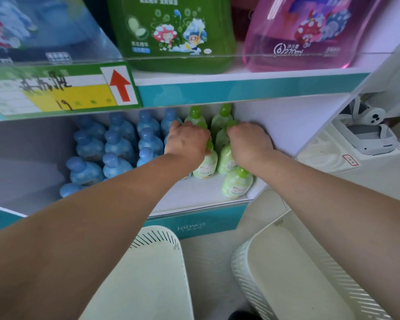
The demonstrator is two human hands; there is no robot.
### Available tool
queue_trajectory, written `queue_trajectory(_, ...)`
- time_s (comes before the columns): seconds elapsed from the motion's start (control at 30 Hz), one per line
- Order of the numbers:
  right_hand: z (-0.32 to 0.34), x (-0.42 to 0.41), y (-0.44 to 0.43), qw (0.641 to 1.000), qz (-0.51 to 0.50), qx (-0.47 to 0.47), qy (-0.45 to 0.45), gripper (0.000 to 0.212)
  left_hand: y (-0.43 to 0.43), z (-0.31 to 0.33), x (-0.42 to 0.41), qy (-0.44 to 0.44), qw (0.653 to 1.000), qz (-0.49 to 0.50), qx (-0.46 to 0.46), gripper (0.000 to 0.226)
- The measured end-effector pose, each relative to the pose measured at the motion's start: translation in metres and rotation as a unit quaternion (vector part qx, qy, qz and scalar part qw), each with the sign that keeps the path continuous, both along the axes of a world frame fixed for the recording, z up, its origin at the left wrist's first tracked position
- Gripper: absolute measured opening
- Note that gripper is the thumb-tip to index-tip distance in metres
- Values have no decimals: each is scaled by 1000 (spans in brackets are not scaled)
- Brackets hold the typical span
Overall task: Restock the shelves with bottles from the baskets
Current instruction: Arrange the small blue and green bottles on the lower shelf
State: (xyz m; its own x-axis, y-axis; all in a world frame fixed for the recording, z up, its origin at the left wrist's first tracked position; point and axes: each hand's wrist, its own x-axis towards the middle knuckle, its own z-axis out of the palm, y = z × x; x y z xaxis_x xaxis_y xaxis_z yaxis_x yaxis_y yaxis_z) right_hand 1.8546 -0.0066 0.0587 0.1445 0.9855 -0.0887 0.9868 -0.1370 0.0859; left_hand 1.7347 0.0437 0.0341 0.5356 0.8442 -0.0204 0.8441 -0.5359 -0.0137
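Shelving [240, 91] with teal front edges fills the upper half of the view. Two bare forearms reach up from the bottom corners towards its lower shelf [206, 195]. On the floor [213, 262] below stand two pale slotted baskets. The left basket [157, 239] sits under the left forearm, and the right basket [240, 269] sits tilted under the right one, close to the shelf's foot.

Three big bottles stand on the upper shelf behind a clear rail [286, 55]: a blue bottle [32, 31] at the left, a large green bottle [171, 35] in the middle with cartoon figures on its label, and a pink bottle [310, 35] at the right. A green-bordered price tag [62, 91] with a yellow field and a red arrow [120, 85] pointing up hangs on the left of that shelf's edge.

On the lower shelf the blue bottles [119, 144] stand in files running front to back, filling the left and middle. Just beside them on the right, the green bottles [222, 116] stand in two files near the side wall. One front green bottle [237, 184] stands alone nearest the shelf edge.

The left hand [186, 142] lies knuckles up on the left green file, its fingers bent down and gripping there. The hand hides which bottle it holds. The right hand [249, 142] is curled the same way on the right green file, with a green cap showing just by its fingers.

Well apart at the right, a small white device [370, 135] rests on a white counter.
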Motion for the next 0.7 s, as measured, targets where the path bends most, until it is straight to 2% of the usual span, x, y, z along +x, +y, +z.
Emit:
queue_trajectory(0.2, -1, -1, -14, 1000, 17, 7, 7, 31, 0, -1, 0, -1, 1000, 17, -13, 20)
queue_trajectory(0.37, -4, 1, -32, 995, 72, 71, -21, 23, -5, 6, -1, 19, 1000, -2, 7, 30)
queue_trajectory(0.5, 3, 1, -40, 996, 77, -37, -5, 29, -9, 8, 0, 36, 999, -11, 18, 32)
queue_trajectory(0.6, 5, 1, -39, 995, 67, -68, -26, 23, -11, 9, -1, 47, 999, -13, 20, 31)
queue_trajectory(0.7, 4, 0, -39, 994, 60, -79, -35, 28, -12, 8, -4, 54, 998, -12, 10, 30)
